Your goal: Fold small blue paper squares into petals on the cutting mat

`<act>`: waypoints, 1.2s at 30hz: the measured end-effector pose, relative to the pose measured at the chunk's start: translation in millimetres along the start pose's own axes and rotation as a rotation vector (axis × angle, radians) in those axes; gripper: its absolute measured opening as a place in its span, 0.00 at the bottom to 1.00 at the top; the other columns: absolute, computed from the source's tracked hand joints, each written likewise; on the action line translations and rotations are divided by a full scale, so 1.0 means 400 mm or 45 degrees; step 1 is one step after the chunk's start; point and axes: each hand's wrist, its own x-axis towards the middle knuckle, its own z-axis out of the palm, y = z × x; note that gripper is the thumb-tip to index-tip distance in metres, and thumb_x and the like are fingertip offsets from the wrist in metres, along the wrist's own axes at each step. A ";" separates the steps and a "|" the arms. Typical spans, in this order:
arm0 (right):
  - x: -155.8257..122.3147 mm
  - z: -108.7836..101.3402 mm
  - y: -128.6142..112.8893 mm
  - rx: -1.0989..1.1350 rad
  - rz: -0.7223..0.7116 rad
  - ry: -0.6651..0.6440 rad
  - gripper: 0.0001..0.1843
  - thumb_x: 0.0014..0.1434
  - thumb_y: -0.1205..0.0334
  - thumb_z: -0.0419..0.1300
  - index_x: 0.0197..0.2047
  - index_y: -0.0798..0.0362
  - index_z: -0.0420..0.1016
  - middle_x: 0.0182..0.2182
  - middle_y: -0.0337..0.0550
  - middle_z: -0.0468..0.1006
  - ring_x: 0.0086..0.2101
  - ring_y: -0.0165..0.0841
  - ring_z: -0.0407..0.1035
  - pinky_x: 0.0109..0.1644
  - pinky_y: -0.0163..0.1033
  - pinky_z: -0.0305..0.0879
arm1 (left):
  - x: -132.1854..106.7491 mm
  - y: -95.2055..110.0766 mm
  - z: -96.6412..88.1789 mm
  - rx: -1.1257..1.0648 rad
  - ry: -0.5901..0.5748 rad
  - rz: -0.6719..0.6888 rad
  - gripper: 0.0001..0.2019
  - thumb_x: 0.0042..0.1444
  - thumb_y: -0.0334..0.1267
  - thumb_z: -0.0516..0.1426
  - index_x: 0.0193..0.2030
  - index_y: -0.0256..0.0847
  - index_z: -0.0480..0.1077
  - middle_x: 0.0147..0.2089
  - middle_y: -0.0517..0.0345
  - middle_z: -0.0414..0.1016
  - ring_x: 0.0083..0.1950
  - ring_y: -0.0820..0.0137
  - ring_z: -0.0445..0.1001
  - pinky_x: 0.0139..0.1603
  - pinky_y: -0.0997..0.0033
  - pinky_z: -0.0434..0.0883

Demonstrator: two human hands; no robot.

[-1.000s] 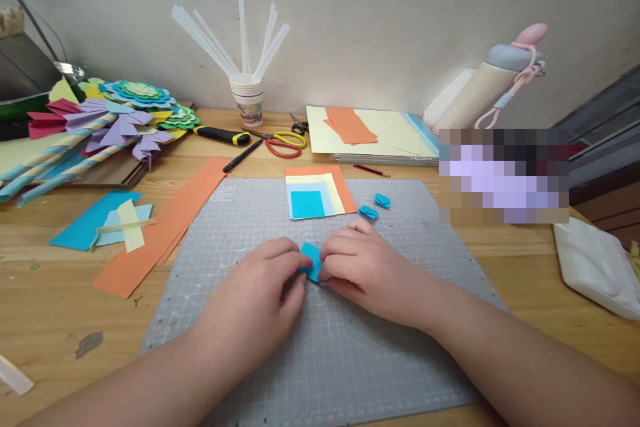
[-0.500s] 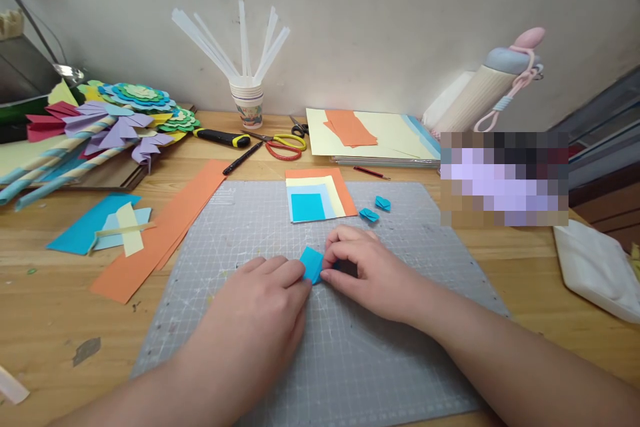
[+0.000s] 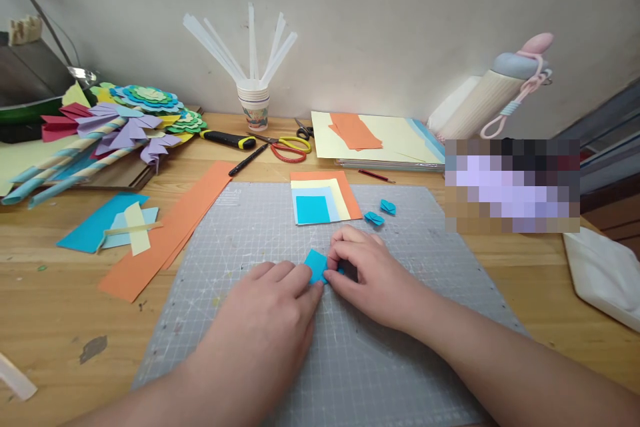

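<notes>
A small blue paper piece (image 3: 316, 266) lies between my hands over the grey cutting mat (image 3: 400, 373). My left hand (image 3: 277, 307) pinches its left and lower edge. At its right edge, my right hand (image 3: 367, 273) has thumb and forefinger closed on the paper; a bit of blue shows behind those fingers. Just beyond my right hand sit two small folded blue paper pieces (image 3: 374, 219). Behind the held piece is a stack of square papers (image 3: 353, 197), orange, pale yellow, light blue and bright blue from bottom to top.
Orange strips (image 3: 185, 220) and blue scraps (image 3: 95, 223) lie left. At the back are a cutter knife (image 3: 225, 139), a pen (image 3: 249, 160), scissors (image 3: 290, 148), paper cups (image 3: 255, 110) with white strips, and a paper pile (image 3: 395, 133). Paper flowers (image 3: 145, 103) lie back left, a bottle (image 3: 485, 90) leans right.
The whole view has shifted slightly. My right thumb and forefinger have come further over the paper's right edge, and a bit of blue now shows behind them.
</notes>
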 end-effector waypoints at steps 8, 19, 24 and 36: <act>0.004 0.008 0.000 -0.033 -0.006 0.022 0.07 0.54 0.73 0.56 0.28 0.53 0.65 0.34 0.37 0.68 0.39 0.33 0.64 0.44 0.44 0.54 | -0.001 0.002 0.003 -0.013 -0.006 -0.016 0.11 0.59 0.28 0.52 0.39 0.42 0.75 0.35 0.56 0.74 0.36 0.60 0.72 0.36 0.55 0.73; 0.001 0.012 -0.003 -0.033 0.026 0.049 0.08 0.53 0.74 0.56 0.27 0.53 0.65 0.33 0.37 0.67 0.38 0.32 0.64 0.44 0.43 0.54 | -0.001 0.002 0.006 -0.014 -0.006 -0.009 0.10 0.58 0.28 0.53 0.40 0.41 0.74 0.35 0.56 0.74 0.36 0.60 0.72 0.37 0.54 0.73; 0.001 0.015 -0.003 -0.014 0.035 0.050 0.07 0.53 0.74 0.57 0.27 0.53 0.65 0.34 0.37 0.67 0.38 0.32 0.65 0.45 0.44 0.53 | -0.003 0.000 0.006 -0.019 -0.010 -0.008 0.10 0.58 0.28 0.52 0.40 0.41 0.74 0.36 0.56 0.74 0.36 0.60 0.72 0.37 0.53 0.73; 0.000 0.019 -0.002 -0.009 0.040 0.075 0.08 0.52 0.74 0.57 0.26 0.53 0.65 0.33 0.36 0.67 0.36 0.31 0.65 0.44 0.44 0.54 | -0.002 0.003 0.004 -0.036 -0.017 -0.019 0.10 0.58 0.28 0.52 0.40 0.40 0.74 0.37 0.55 0.74 0.37 0.60 0.72 0.38 0.54 0.73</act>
